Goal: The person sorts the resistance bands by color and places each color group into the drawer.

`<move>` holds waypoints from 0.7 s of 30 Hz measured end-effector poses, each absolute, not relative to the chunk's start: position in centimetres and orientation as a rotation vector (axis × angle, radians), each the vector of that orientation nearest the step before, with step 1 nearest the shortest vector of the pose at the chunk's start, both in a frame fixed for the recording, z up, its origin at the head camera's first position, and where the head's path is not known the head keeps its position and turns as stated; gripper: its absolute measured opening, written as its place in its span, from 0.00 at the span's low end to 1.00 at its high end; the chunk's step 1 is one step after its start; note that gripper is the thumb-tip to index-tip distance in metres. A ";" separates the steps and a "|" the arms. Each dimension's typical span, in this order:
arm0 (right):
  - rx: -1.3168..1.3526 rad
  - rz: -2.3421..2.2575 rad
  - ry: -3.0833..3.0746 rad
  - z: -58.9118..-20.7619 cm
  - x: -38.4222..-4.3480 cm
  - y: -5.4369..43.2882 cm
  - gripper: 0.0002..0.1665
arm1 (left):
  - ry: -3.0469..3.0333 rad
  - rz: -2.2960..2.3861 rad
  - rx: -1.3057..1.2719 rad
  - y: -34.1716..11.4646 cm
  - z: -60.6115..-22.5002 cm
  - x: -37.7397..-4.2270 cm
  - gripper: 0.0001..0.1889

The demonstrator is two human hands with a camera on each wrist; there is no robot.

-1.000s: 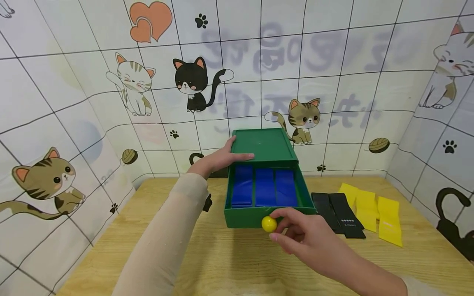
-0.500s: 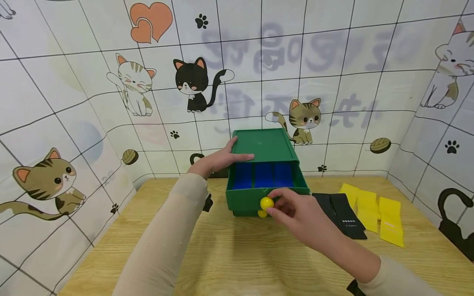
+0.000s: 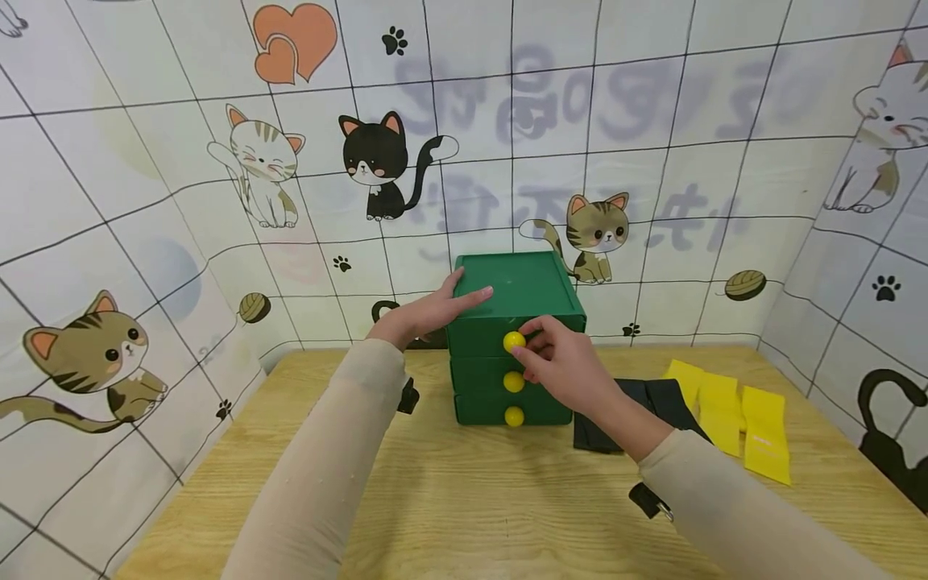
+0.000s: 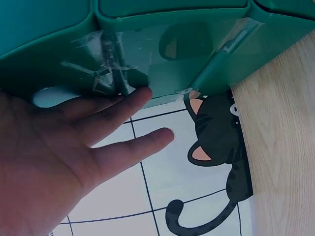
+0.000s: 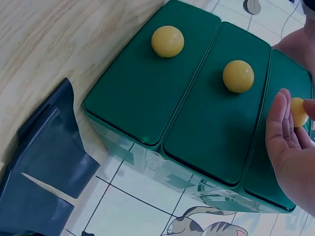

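Note:
A green three-drawer box (image 3: 515, 282) stands at the back of the table, its drawers flush with the front. Each drawer carries a round yellow knob. My right hand (image 3: 569, 362) pinches the top drawer's knob (image 3: 513, 342) between thumb and fingers; in the right wrist view that hand (image 5: 290, 147) partly covers the knob (image 5: 298, 112). On the box's upper left edge rests my left hand (image 3: 435, 310), thumb over the top. In the left wrist view several fingers of the left hand (image 4: 74, 147) extend along the taped side of the box (image 4: 172, 54).
Black flat bands (image 3: 660, 399) lie right of the box, partly behind my right forearm. Beyond them are yellow bands (image 3: 761, 431). A wall sheet (image 3: 478, 105) printed with cats rises behind the wooden table (image 3: 449, 499).
My right hand has pushed the top drawer back into the box, moving away from me. The blue bands inside it are now hidden. My left hand has stayed on the box.

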State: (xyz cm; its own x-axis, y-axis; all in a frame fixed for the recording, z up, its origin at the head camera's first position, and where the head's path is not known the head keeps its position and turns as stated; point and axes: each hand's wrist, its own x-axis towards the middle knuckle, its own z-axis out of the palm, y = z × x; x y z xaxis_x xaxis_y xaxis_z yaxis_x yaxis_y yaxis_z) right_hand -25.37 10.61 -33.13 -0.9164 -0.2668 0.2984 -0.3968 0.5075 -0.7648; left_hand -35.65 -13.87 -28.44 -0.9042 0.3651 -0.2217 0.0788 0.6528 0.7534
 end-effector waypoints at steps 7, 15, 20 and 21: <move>0.481 1.402 -2.636 -32.9 -25.4 10.7 0.19 | 2.523 1.090 0.364 -13.6 -28.0 -35.5 0.56; 0.409 1.368 -2.657 -33.2 -25.2 10.3 0.20 | 2.530 1.127 0.357 -13.8 -28.4 -35.6 0.56; 0.455 1.393 -2.670 -35.2 -25.1 10.5 0.21 | 2.536 1.147 0.364 -13.6 -28.5 -35.5 0.56; 0.474 1.409 -2.681 -35.6 -25.2 10.5 0.20 | 2.536 1.149 0.364 -13.6 -28.5 -35.4 0.56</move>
